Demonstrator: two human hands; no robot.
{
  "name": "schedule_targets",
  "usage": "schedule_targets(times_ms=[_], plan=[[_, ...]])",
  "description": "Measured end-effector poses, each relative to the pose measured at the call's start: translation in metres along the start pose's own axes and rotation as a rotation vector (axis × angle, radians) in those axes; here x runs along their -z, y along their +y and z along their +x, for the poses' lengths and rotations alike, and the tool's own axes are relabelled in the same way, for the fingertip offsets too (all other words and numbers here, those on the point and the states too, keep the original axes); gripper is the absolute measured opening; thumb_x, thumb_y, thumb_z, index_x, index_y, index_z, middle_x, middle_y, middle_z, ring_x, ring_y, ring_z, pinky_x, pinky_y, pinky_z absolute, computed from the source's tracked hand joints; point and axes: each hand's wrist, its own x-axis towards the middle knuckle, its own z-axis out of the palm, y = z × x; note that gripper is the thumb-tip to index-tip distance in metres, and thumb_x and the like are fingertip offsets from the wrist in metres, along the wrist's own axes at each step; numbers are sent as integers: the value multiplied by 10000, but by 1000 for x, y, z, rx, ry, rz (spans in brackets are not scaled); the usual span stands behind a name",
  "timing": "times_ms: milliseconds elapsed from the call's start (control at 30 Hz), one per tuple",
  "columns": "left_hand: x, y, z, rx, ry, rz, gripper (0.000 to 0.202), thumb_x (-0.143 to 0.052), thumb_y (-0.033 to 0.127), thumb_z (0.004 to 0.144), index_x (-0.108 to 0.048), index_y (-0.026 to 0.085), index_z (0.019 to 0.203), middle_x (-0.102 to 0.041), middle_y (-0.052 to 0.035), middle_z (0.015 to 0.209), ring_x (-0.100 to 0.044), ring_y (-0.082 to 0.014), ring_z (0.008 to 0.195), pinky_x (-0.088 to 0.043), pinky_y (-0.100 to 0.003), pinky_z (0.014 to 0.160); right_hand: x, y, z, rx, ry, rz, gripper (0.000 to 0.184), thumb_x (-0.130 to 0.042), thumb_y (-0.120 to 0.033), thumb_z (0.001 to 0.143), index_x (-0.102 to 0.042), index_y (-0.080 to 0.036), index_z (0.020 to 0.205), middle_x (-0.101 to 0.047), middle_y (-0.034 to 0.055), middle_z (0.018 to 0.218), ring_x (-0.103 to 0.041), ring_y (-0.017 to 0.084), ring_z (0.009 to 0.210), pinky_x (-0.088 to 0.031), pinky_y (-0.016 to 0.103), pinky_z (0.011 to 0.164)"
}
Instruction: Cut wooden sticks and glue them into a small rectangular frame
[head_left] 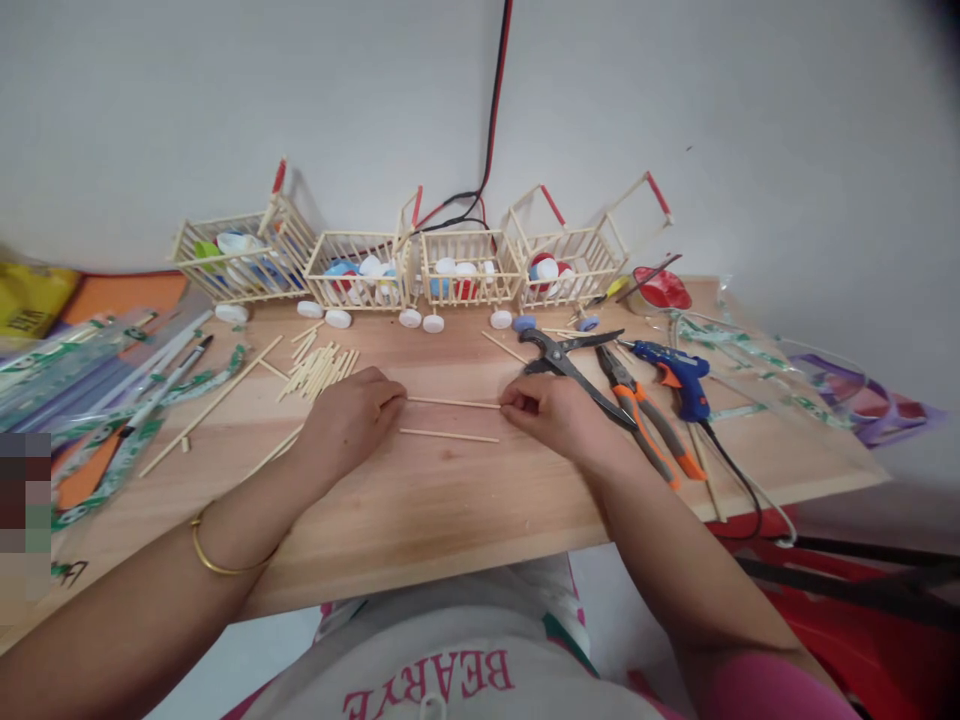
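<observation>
Between my two hands a thin wooden stick (pixel 454 403) lies level, just above or on the tabletop. My left hand (pixel 360 415) pinches its left end, and my right hand (pixel 551 412) pinches its right end with curled fingers. Closer to me, a second wooden stick (pixel 450 436) of similar length rests on the wood, roughly parallel to the first. A pile of short cut sticks (pixel 321 371) sits just beyond my left hand. Past my right hand lie dark-handled cutters (pixel 559 358), partly hidden by that hand and forearm.
Several small stick-built carts (pixel 360 290) with bottle-cap wheels line the wall, holding coloured caps. At right are orange-handled pliers (pixel 637 405), a blue glue gun (pixel 679 375) and its cord. Plastic-wrapped packs (pixel 67 385) and a long stick (pixel 214 405) lie left on the wooden table (pixel 450 510).
</observation>
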Motion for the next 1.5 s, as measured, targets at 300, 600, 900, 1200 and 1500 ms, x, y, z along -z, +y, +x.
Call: schedule_targets(times_ms=[300, 600, 900, 1200, 1500], plan=[[-2, 0, 2, 0, 7, 35, 306, -404, 288, 868, -685, 172, 909, -633, -59, 901, -611, -189, 840, -462, -302, 775, 0, -2, 0, 8, -1, 11, 87, -563, -195, 794, -644, -176, 766, -611, 14, 692, -527, 115, 627, -341, 218, 566], [-3, 2, 3, 1, 5, 57, 305, -394, 284, 873, -681, 183, 897, -626, -51, 901, -609, -189, 846, -457, -300, 775, 1, -5, 1, -3, -6, -15, 85, -568, -194, 792, -646, -176, 762, -610, 15, 682, -523, 119, 631, -341, 222, 573], [-1, 5, 4, 23, 11, 62, 304, -397, 284, 858, -681, 179, 888, -640, -59, 908, -614, -200, 840, -461, -308, 761, -1, -5, 1, -8, 7, -33, 91, -563, -204, 791, -639, -175, 750, -601, 15, 678, -508, 111, 607, -319, 215, 549], [9, -2, 1, -21, -30, -33, 286, -407, 316, 852, -652, 169, 873, -659, -47, 856, -602, -182, 810, -439, -290, 751, 14, -1, -11, 41, -91, 134, 81, -561, -173, 786, -639, -160, 807, -589, -7, 668, -507, 89, 593, -362, 196, 560], [23, -6, -3, 2, -320, -132, 223, -491, 334, 781, -670, 205, 817, -671, -4, 755, -587, -141, 660, -416, -247, 621, 13, -9, -17, 113, -188, 87, 67, -578, -157, 766, -642, -171, 779, -608, 2, 707, -499, 98, 626, -344, 215, 582]])
